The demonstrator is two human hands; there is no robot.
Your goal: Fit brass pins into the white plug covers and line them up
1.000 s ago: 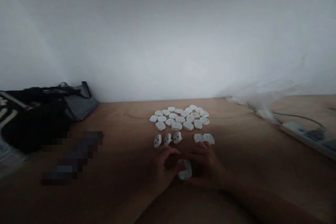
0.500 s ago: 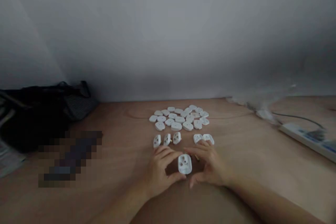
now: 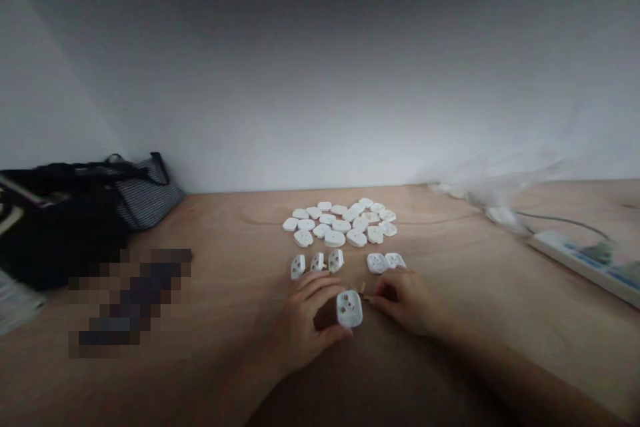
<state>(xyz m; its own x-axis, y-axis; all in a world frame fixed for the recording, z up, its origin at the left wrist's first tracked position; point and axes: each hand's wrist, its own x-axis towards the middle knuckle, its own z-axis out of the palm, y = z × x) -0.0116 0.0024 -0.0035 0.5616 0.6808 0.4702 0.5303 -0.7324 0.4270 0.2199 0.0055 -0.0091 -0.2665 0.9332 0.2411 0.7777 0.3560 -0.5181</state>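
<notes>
My left hand (image 3: pixel 307 317) is closed around a white plug housing (image 3: pixel 349 309), thumb below and fingers above, with its holed inner face toward me. Just right of it, brass-coloured pins (image 3: pixel 363 290) show. My right hand (image 3: pixel 407 300) has thumb and forefinger pinched at a brass pin beside the housing; the fingertips are small and partly blurred. Beyond my left fingers stand three plug housings (image 3: pixel 317 262) on edge, at least one with a pin sticking out. Two more open plug housings (image 3: pixel 377 263) lie side by side beyond my right hand.
Farther back on the wooden table (image 3: pixel 235 267) lies a cluster of several white plug parts (image 3: pixel 342 225). A black bag (image 3: pixel 65 220) and a blurred-out dark object (image 3: pixel 137 297) are on the left. To the right are a white power strip (image 3: pixel 585 265) and clear plastic (image 3: pixel 500 177).
My right hand has drawn its spread thumb in from below the housing to a pinch at the brass pin on the right. My left hand keeps its hold on the housing.
</notes>
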